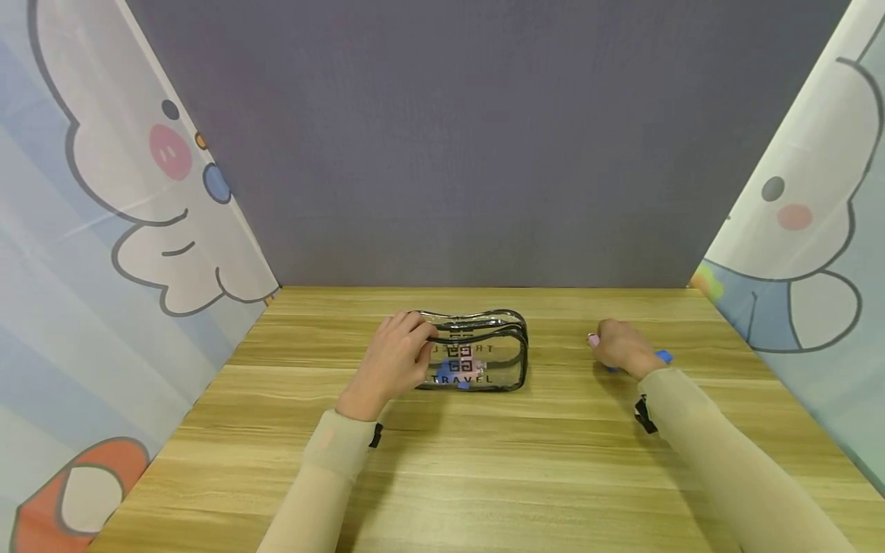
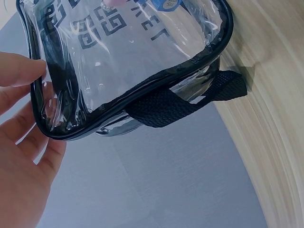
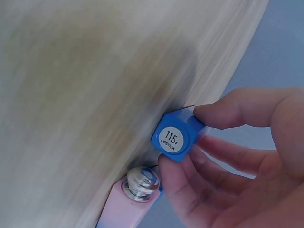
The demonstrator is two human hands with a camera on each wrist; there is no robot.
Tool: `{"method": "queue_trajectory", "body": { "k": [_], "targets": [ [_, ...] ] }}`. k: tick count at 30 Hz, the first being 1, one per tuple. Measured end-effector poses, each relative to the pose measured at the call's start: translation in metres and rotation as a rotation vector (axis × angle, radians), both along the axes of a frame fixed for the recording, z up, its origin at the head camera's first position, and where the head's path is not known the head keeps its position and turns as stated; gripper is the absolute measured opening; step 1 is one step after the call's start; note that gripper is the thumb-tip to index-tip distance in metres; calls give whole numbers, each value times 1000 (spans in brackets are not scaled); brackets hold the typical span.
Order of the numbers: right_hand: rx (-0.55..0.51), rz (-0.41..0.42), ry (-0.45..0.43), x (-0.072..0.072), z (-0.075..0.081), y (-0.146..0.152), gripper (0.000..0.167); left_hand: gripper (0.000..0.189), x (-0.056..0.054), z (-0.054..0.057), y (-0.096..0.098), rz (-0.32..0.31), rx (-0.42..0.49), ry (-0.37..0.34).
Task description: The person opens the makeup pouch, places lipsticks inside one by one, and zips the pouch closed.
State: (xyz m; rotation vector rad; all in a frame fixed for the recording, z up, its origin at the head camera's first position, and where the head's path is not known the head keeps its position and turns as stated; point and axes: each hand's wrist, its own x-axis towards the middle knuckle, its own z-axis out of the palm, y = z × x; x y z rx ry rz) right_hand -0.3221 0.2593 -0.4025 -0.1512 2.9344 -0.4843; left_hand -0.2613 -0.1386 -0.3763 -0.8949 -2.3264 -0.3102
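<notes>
A clear pouch with black piping [image 1: 520, 361] and "TRAVEL" lettering stands on the wooden table. My left hand [image 1: 399, 357] grips its left top edge; in the left wrist view the thumb [image 2: 23, 70] lies on one side and the fingers behind. Inside the pouch are a few blue and pink pieces [image 1: 452, 370]. To the right, my right hand [image 1: 622, 346] pinches a blue lipstick [image 3: 172, 137] between thumb and fingers, its "115# LIPSTICK" label facing the right wrist camera. Beside it on the table lies a pink-and-blue item [image 3: 127, 205] with a shiny rounded knob.
The wood-grain table [image 1: 498, 461] ends at a grey back panel [image 1: 477, 153]. Cartoon-printed curtains [image 1: 104, 253] hang at both sides. A black strap [image 2: 161, 107] sticks out from the pouch's side. Part of a blue object [image 1: 664, 356] shows behind my right hand.
</notes>
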Motion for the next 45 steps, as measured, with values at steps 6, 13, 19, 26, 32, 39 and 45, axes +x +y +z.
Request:
{"method": "queue_trajectory", "body": {
  "k": [6,13,19,26,32,39,45],
  "targets": [
    [-6,30,39,1,-5,0,37,11,0,0,0,1,4,-1],
    [-16,63,68,2,-7,-2,27,11,0,-1,0,2,3,-3],
    [-31,102,52,0,-6,-7,22,11,-1,-1,-1,-2,8,6],
    [-36,130,63,3,-4,-12,26,10,-1,-1,-1,3,-4,-3],
    [-46,144,60,7,-2,-18,28,11,0,0,0,6,2,-13],
    [-50,189,69,11,2,-23,33,11,0,1,1,27,-7,-26],
    [-63,228,107,15,6,-28,30,12,0,0,1,31,-4,-37]
  ]
}}
